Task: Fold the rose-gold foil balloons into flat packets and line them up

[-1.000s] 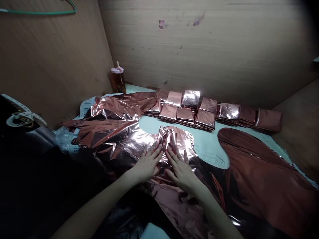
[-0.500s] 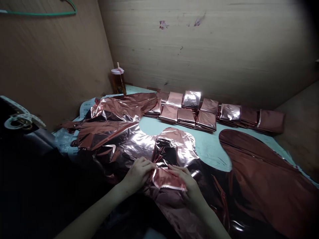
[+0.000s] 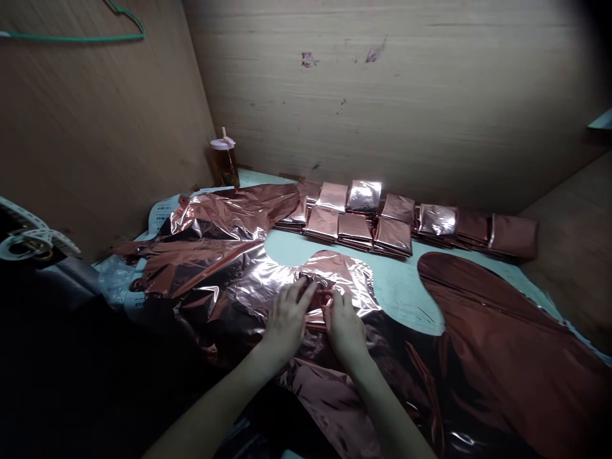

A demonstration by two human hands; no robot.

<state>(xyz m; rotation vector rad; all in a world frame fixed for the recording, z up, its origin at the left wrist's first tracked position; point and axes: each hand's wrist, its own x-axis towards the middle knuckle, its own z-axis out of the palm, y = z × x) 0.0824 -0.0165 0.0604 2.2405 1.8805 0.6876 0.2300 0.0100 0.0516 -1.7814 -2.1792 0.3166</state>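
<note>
Both hands are on a small folded piece of shiny rose-gold foil (image 3: 316, 317), which lies on larger spread foil sheets (image 3: 248, 280). My left hand (image 3: 287, 319) rests at its left side, fingers bent over its far edge and closed on the foil. My right hand (image 3: 345, 324) is at the right side, with its fingers curled together on the same foil. Part of the folded piece is hidden under the fingers. Another foil sheet (image 3: 516, 344) with a rounded end spreads out on the right.
Several folded foil packets (image 3: 354, 228) stand in rows along the back wall. A lidded cup with a straw (image 3: 224, 164) is at the back left. Clear plastic (image 3: 113, 280) lies at the left, and a green hanger (image 3: 86, 38) hangs above. Wooden walls enclose the table (image 3: 401, 287).
Both hands have moved away from my body, and the near part of the foil piece is folded over, so the piece looks shorter. The view has shifted slightly.
</note>
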